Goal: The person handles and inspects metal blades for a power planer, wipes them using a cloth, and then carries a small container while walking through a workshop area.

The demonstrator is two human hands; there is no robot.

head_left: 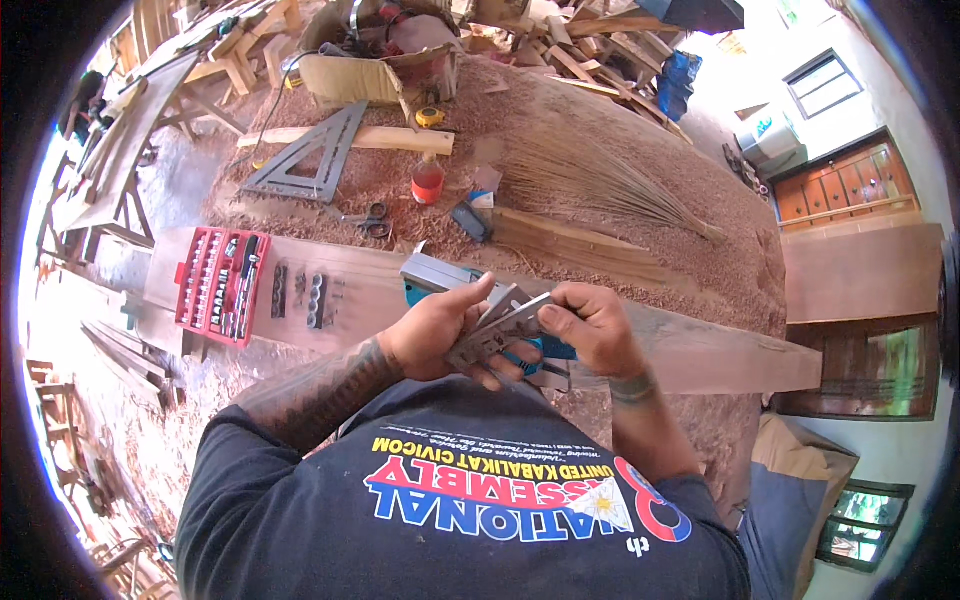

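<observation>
In front of my chest, both hands hold flat grey metal plates (497,334) with slots and holes, one lying across another. My left hand (440,325) is closed around their lower left end, thumb pointing up and fingers underneath. Thumb and fingers of my right hand (597,335) pinch the upper right end. Just behind and below the plates, a teal power tool with a flat grey metal face (437,270) lies on a wooden board (690,345); my hands cover much of it, and it looks like an electric planer.
A red socket set case (250,290) lies open on the board's left, beside dark socket strips (317,300). Beyond are scissors (375,222), a metal triangle square (318,150), a red-labelled bottle (427,182), a tape measure (430,117), a stick broom (620,180) and wood shavings.
</observation>
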